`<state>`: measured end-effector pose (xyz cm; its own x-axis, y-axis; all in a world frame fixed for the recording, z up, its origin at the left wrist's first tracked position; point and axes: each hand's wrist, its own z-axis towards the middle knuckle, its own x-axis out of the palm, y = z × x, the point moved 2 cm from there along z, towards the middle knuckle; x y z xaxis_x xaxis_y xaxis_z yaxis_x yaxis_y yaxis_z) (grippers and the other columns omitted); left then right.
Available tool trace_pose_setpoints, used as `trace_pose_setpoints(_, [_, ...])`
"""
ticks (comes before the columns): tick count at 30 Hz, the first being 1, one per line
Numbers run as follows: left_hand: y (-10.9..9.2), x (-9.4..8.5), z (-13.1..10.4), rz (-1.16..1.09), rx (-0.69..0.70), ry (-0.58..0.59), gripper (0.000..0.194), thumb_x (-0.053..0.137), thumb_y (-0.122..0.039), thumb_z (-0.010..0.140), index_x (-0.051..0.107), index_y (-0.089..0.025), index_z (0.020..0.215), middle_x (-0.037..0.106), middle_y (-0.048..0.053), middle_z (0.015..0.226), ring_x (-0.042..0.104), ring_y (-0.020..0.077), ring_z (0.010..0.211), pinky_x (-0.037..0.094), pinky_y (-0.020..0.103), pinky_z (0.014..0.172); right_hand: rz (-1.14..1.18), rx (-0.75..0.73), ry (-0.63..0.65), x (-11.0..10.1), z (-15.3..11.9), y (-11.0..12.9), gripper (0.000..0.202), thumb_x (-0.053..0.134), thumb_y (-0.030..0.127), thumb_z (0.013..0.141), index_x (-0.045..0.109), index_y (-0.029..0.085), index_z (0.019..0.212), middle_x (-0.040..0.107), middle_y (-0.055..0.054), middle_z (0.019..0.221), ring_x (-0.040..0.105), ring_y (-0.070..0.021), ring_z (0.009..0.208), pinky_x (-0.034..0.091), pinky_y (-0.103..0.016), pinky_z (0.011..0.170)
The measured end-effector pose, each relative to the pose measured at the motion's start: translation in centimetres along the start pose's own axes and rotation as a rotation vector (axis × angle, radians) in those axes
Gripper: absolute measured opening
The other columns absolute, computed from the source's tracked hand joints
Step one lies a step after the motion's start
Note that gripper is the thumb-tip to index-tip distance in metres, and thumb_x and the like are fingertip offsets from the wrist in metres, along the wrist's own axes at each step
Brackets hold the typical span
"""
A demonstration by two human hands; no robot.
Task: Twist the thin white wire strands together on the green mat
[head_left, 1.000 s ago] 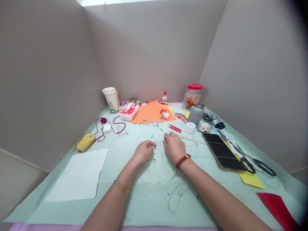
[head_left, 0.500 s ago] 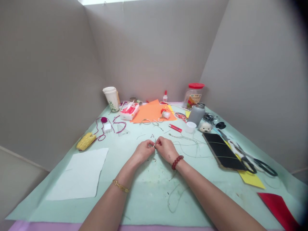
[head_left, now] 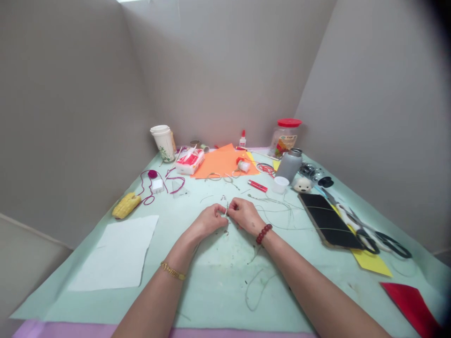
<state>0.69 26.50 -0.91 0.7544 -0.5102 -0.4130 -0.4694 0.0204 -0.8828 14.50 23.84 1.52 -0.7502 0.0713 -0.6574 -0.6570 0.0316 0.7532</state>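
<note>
Above the middle of the mat, my left hand (head_left: 213, 218) and my right hand (head_left: 244, 215) meet, fingertips almost touching. Both are closed in a pinch on a thin green cord (head_left: 227, 209), of which only a short upright bit, pale in part, shows between the fingers. Thin green strands (head_left: 282, 206) spread over the mat to the right of my right hand and run across a black phone (head_left: 327, 223). Dark specks and tiny scraps (head_left: 226, 233) lie under my hands. A loose loop of green cord (head_left: 252, 295) rests nearer to me.
A red lighter (head_left: 257, 186), a small white cup (head_left: 280, 185) and a grey bottle (head_left: 289, 165) stand beyond my right hand. Scissors (head_left: 366, 227) lie far right. At left are a white sheet (head_left: 114, 253), a yellow corn-shaped thing (head_left: 126, 205) and a tissue pack (head_left: 190, 161).
My hands stay pinched together at nearly the same spot, and the right wrist has shifted slightly right and up. The view has moved a little; nothing on the mat has changed place.
</note>
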Motion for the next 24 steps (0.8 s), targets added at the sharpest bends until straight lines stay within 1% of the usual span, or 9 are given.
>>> trace_pose_setpoints(4, [0.0,-0.1,0.0,-0.005,-0.007,0.018,0.031,0.056,-0.02,0.063,0.053,-0.015,0.094,0.04,-0.008,0.052,0.032,0.0041,0.041,0.022,0.019,0.041,0.111,0.071,0.087,0.2,-0.1,-0.2,0.006,0.044,0.02,0.073,0.05,0.018,0.07,0.047,0.005,0.044,0.043,-0.0081,0.036,0.03,-0.019,0.039])
trace_pose_setpoints(6, [-0.2,-0.2,-0.3,-0.017,-0.019,0.032,0.03,0.057,-0.021,0.064,0.053,-0.015,0.093,0.04,-0.008,0.052,0.032,0.0038,0.04,0.022,0.019,0.041,0.134,0.085,0.104,0.3,0.0,-0.4,0.006,0.043,0.02,0.074,0.049,0.018,0.073,0.05,0.004,0.047,0.043,-0.0078,0.035,0.029,-0.018,0.038])
trace_pose_setpoints(9, [-0.8,-0.8,-1.0,-0.051,-0.037,0.061,0.028,0.057,-0.033,0.069,0.054,-0.014,0.089,0.046,-0.006,0.056,0.036,0.0038,0.041,0.024,0.018,0.041,0.102,0.059,0.092,0.4,0.2,-0.6,0.006,0.043,0.017,0.072,0.049,0.018,0.071,0.055,0.002,0.053,0.043,-0.0065,0.036,0.029,-0.018,0.039])
trace_pose_setpoints(13, [-2.0,-1.4,-1.8,-0.202,-0.083,0.183,0.052,0.043,-0.059,0.076,0.055,-0.01,0.088,0.06,0.006,0.073,0.056,0.0106,0.054,0.039,0.021,0.05,0.059,-0.023,0.058,0.4,0.1,-0.6,0.009,0.042,0.017,0.073,0.05,0.017,0.069,0.056,0.002,0.055,0.043,-0.0062,0.04,0.03,-0.018,0.043])
trace_pose_setpoints(16, [-2.9,-1.4,-1.3,-0.201,-0.164,0.162,0.062,0.032,-0.066,0.076,0.054,-0.009,0.087,0.063,0.01,0.073,0.061,0.0165,0.06,0.047,0.027,0.057,0.037,-0.045,0.041,0.3,0.1,-0.6,0.01,0.042,0.016,0.073,0.05,0.017,0.068,0.056,0.002,0.055,0.044,-0.0068,0.043,0.03,-0.019,0.047])
trace_pose_setpoints(18, [-3.4,-1.0,-0.6,-0.122,-0.213,0.116,0.061,0.029,-0.066,0.078,0.054,-0.01,0.085,0.063,0.01,0.068,0.061,0.0171,0.056,0.048,0.029,0.057,0.011,-0.057,0.023,0.3,0.1,-0.5,0.011,0.042,0.015,0.073,0.051,0.017,0.067,0.056,0.001,0.056,0.044,-0.0072,0.046,0.029,-0.019,0.049])
trace_pose_setpoints(21, [-3.6,-0.1,0.8,-0.039,-0.266,0.098,0.057,0.025,-0.059,0.082,0.054,-0.009,0.079,0.063,0.01,0.064,0.06,0.0166,0.053,0.048,0.028,0.055,-0.019,-0.068,0.003,0.3,0.3,-0.5,0.011,0.043,0.014,0.073,0.051,0.016,0.065,0.056,0.001,0.058,0.044,-0.0077,0.05,0.028,-0.02,0.051])
trace_pose_setpoints(23, [-3.4,0.2,1.6,0.062,-0.235,0.062,0.055,0.022,-0.053,0.084,0.055,-0.01,0.072,0.061,0.01,0.061,0.058,0.0163,0.052,0.045,0.027,0.054,-0.033,-0.066,-0.001,0.3,0.4,-0.5,0.011,0.044,0.014,0.072,0.051,0.016,0.064,0.056,0.0,0.058,0.044,-0.0081,0.051,0.028,-0.02,0.052])
trace_pose_setpoints(24, [-3.3,0.3,1.9,0.137,-0.182,0.023,0.053,0.022,-0.05,0.085,0.055,-0.011,0.068,0.06,0.009,0.061,0.057,0.0162,0.053,0.044,0.027,0.054,-0.039,-0.063,-0.003,0.3,0.4,-0.6,0.011,0.044,0.014,0.072,0.051,0.016,0.064,0.056,0.0,0.058,0.044,-0.0082,0.052,0.028,-0.02,0.052])
